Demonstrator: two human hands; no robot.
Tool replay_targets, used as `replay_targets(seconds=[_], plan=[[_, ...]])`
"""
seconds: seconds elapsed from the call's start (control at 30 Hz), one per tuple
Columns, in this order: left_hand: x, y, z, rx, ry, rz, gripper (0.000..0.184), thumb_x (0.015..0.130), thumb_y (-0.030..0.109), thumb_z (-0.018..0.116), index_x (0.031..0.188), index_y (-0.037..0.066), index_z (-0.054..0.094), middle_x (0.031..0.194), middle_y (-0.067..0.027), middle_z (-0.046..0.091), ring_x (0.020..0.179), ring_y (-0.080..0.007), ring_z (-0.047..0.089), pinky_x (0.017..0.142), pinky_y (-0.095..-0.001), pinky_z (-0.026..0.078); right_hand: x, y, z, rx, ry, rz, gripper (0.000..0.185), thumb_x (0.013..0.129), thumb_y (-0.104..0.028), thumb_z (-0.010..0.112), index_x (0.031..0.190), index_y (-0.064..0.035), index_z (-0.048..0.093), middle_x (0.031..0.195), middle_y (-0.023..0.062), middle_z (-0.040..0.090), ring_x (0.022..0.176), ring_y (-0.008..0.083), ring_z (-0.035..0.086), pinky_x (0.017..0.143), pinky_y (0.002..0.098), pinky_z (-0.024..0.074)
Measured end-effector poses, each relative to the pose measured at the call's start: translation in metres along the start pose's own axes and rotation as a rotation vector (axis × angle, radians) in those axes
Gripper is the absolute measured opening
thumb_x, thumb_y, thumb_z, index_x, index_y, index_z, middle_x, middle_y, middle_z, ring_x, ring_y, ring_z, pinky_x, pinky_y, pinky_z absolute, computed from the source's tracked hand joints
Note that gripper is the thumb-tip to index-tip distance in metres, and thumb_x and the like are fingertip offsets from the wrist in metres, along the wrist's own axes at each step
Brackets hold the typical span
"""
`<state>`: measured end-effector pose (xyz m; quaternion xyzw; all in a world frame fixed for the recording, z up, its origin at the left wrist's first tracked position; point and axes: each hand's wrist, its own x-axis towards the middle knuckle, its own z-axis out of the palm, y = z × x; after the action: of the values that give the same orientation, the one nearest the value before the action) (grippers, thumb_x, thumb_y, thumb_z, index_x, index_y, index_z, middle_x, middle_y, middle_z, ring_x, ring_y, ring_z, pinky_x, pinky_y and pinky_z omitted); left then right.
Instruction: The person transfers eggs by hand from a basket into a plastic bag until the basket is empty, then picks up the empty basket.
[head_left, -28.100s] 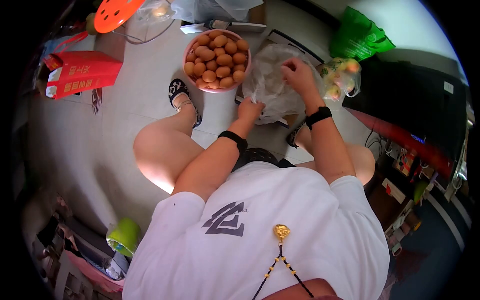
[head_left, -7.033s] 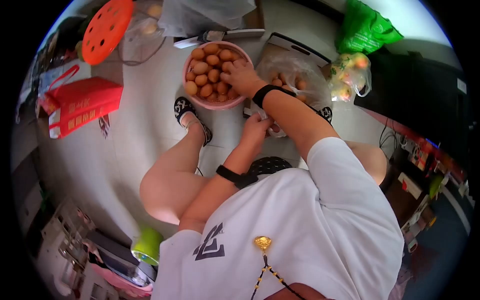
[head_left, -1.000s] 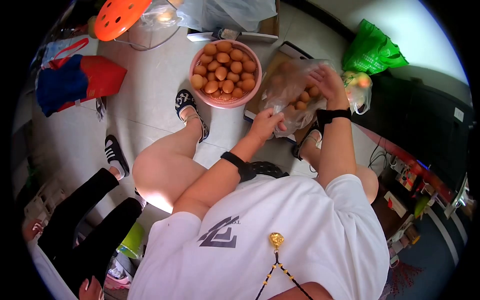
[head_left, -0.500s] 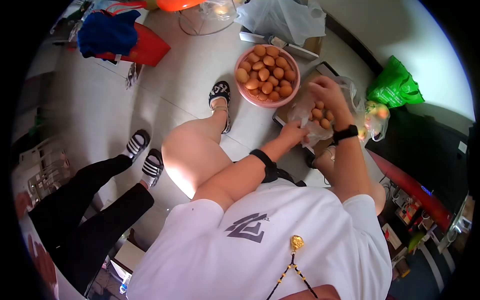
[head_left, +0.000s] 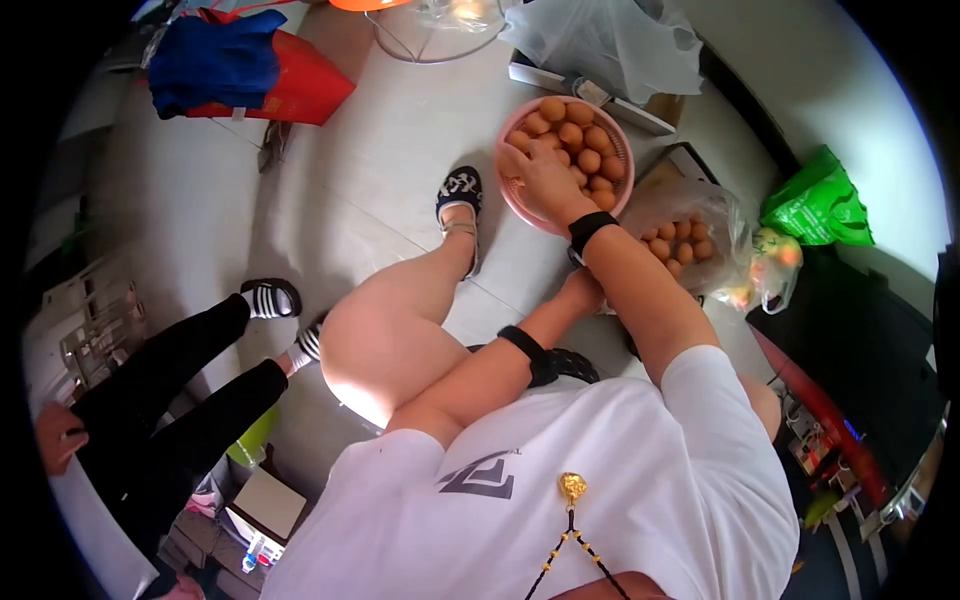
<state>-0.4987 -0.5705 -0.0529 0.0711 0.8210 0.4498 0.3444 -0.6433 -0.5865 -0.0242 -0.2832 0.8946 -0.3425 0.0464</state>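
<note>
A pink basket (head_left: 628, 197) full of brown eggs (head_left: 589, 160) stands on the floor ahead of me. My right hand (head_left: 548, 185) reaches into its near left side, fingers curled down round an egg; the palm side is hidden. Right of the basket, a clear plastic bag (head_left: 735, 225) gapes open with several brown eggs (head_left: 683, 240) inside. My left hand (head_left: 583, 292) is low at the bag's near left edge, closed on the plastic; my right forearm covers most of its fingers.
A box with a white plastic bag (head_left: 610, 45) stands behind the basket. To the right are a green bag (head_left: 820, 205), a bag of fruit (head_left: 775, 260) and a dark screen (head_left: 850, 320). Another person's legs (head_left: 200, 400) are at left, near a red bag (head_left: 310, 85).
My right hand has left the top of the plastic bag and moved left into the basket of eggs. My left hand stays by the bag, now behind my right forearm. The view has shifted slightly.
</note>
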Motion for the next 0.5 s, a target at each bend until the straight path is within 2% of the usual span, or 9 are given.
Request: replay_targets(seconds=[0.03, 0.1, 0.17, 0.2, 0.23, 0.3, 0.37, 0.5], plan=[[-0.005, 0.001, -0.009, -0.291, -0.031, -0.131, 0.046, 0.088, 0.027, 0.065, 0.127, 0.006, 0.054, 0.112, -0.0129, 0.067, 0.096, -0.0253, 0.065, 0.081, -0.0371, 0.052, 0.004, 0.000, 0.010, -0.090, -0.076, 0.008, 0.039, 0.084, -0.015, 0.060, 0.122, -0.0125, 0.055, 0.118, 0.0163, 0.051, 0.096, 0.0370, 0.056, 0.075, 0.0460, 0.0529], [-0.011, 0.000, -0.010, -0.581, -0.087, -0.257, 0.046, 0.088, 0.027, 0.068, 0.126, 0.004, 0.053, 0.112, -0.0115, 0.066, 0.094, -0.0217, 0.063, 0.080, -0.0347, 0.052, 0.008, 0.002, 0.025, -0.144, -0.074, 0.060, 0.038, 0.083, -0.015, 0.060, 0.121, -0.0122, 0.055, 0.118, 0.0161, 0.050, 0.094, 0.0365, 0.056, 0.072, 0.0462, 0.0535], [-0.018, -0.005, -0.007, -0.458, 0.053, 0.016, 0.064, 0.088, 0.032, 0.066, 0.143, 0.010, 0.040, 0.141, -0.0126, 0.049, 0.125, -0.0265, 0.051, 0.102, -0.0359, 0.042, 0.006, 0.002, 0.029, -0.247, -0.028, 0.069, 0.033, 0.083, -0.017, 0.059, 0.115, -0.0114, 0.056, 0.115, 0.0153, 0.050, 0.093, 0.0343, 0.057, 0.066, 0.0447, 0.0546], [-0.021, -0.003, -0.010, -0.465, 0.024, 0.025, 0.064, 0.088, 0.032, 0.066, 0.143, 0.010, 0.040, 0.141, -0.0126, 0.049, 0.125, -0.0265, 0.051, 0.102, -0.0359, 0.042, 0.002, 0.003, 0.032, -0.262, -0.030, 0.096, 0.033, 0.083, -0.017, 0.059, 0.115, -0.0114, 0.056, 0.115, 0.0153, 0.050, 0.093, 0.0343, 0.057, 0.066, 0.0447, 0.0546], [-0.023, -0.002, -0.014, -0.697, 0.002, -0.030, 0.065, 0.087, 0.032, 0.068, 0.141, 0.009, 0.041, 0.143, -0.0114, 0.048, 0.128, -0.0239, 0.048, 0.104, -0.0345, 0.041, 0.000, 0.004, 0.034, -0.294, -0.056, 0.104, 0.032, 0.083, -0.018, 0.059, 0.115, -0.0114, 0.056, 0.113, 0.0151, 0.050, 0.093, 0.0341, 0.057, 0.064, 0.0441, 0.0545], [-0.023, -0.001, -0.015, -0.924, -0.053, -0.085, 0.066, 0.085, 0.031, 0.071, 0.140, 0.008, 0.043, 0.144, -0.0102, 0.046, 0.131, -0.0214, 0.044, 0.105, -0.0332, 0.039, -0.002, 0.007, 0.036, -0.318, -0.093, 0.132, 0.031, 0.085, -0.021, 0.058, 0.115, -0.0123, 0.056, 0.112, 0.0152, 0.051, 0.095, 0.0337, 0.057, 0.063, 0.0437, 0.0544], [-0.024, 0.001, -0.013, -0.898, 0.011, -0.102, 0.046, 0.091, 0.025, 0.064, 0.131, 0.007, 0.049, 0.130, -0.0060, 0.055, 0.116, -0.0165, 0.052, 0.095, -0.0316, 0.045, -0.001, 0.007, 0.034, -0.301, -0.112, 0.164, 0.033, 0.087, -0.025, 0.056, 0.118, -0.0137, 0.055, 0.111, 0.0161, 0.052, 0.094, 0.0339, 0.057, 0.062, 0.0450, 0.0540], [-0.026, -0.001, -0.017, -0.936, 0.013, -0.093, 0.039, 0.096, 0.028, 0.057, 0.128, 0.007, 0.050, 0.123, -0.0038, 0.059, 0.109, -0.0148, 0.056, 0.089, -0.0311, 0.047, 0.002, 0.007, 0.035, -0.267, -0.045, 0.184, 0.036, 0.088, -0.024, 0.055, 0.122, -0.0142, 0.051, 0.113, 0.0154, 0.051, 0.094, 0.0348, 0.058, 0.062, 0.0483, 0.0518]])
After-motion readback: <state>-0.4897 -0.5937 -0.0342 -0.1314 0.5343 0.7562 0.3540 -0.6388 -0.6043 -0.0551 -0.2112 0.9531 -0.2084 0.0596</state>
